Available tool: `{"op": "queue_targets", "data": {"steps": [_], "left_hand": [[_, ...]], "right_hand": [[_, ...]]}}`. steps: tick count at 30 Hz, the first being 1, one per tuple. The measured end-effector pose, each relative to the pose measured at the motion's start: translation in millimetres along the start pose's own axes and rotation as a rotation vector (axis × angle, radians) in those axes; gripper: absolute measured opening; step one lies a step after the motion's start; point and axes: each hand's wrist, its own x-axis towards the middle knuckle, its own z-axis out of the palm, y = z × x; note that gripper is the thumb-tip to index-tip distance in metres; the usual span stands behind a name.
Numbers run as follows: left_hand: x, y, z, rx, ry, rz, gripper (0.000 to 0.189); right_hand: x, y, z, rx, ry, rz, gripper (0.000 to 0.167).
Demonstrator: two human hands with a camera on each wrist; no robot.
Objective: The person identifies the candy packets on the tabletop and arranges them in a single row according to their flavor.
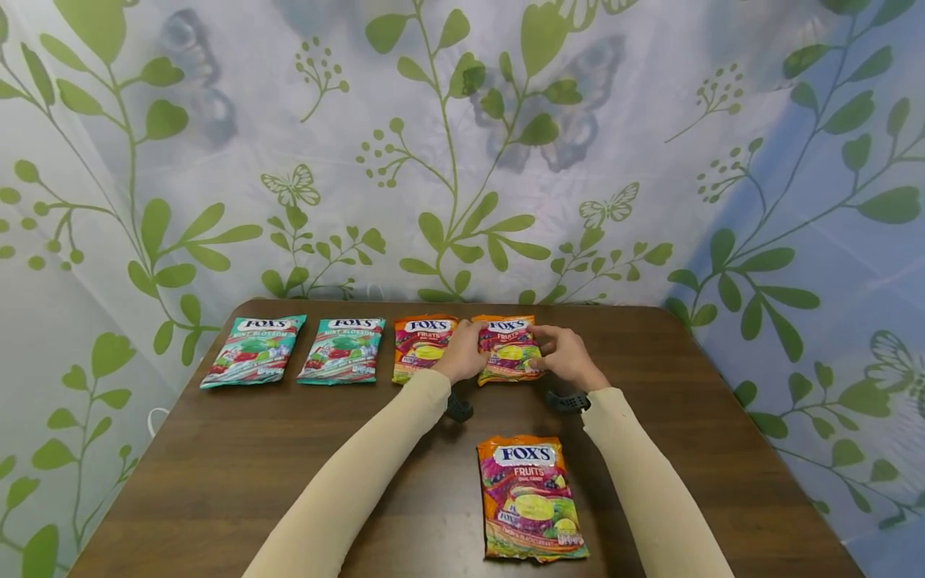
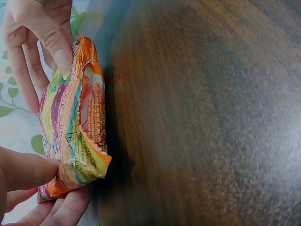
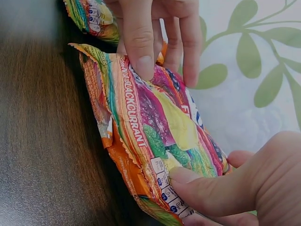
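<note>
A bag of Fox's Fruits oval candy (image 1: 508,350), orange and purple, is at the back of the table between both hands. The left hand (image 1: 465,353) grips its left edge, thumb on the printed front and fingers behind. On the opposite edge, the right hand (image 1: 568,357) pinches it, its thumb (image 3: 202,188) pressing the front in the right wrist view. The left wrist view shows the bag's lower end (image 2: 77,141) at the table surface. Just left of the left hand lies a second Fruits bag (image 1: 421,345), partly covered by that hand.
Two teal Fox's Mint Blossom bags (image 1: 254,351) (image 1: 343,351) lie in the same row at the back left. Another Fruits bag (image 1: 532,502) lies near the front, between the forearms. A leaf-patterned cloth (image 1: 462,160) hangs behind the brown wooden table (image 1: 289,449).
</note>
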Motion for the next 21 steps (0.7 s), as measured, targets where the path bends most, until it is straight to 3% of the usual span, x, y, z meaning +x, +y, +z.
{"op": "queue_targets", "data": {"steps": [8, 21], "left_hand": [[-0.7, -0.1, -0.8, 0.009, 0.0, 0.01, 0.059], [0.0, 0.7, 3.6, 0.027, -0.026, -0.049, 0.058]], "right_hand": [[-0.4, 6.8, 1.2, -0.012, -0.003, 0.001, 0.066], [-1.1, 13.5, 2.4, -0.013, -0.013, 0.012, 0.064]]}}
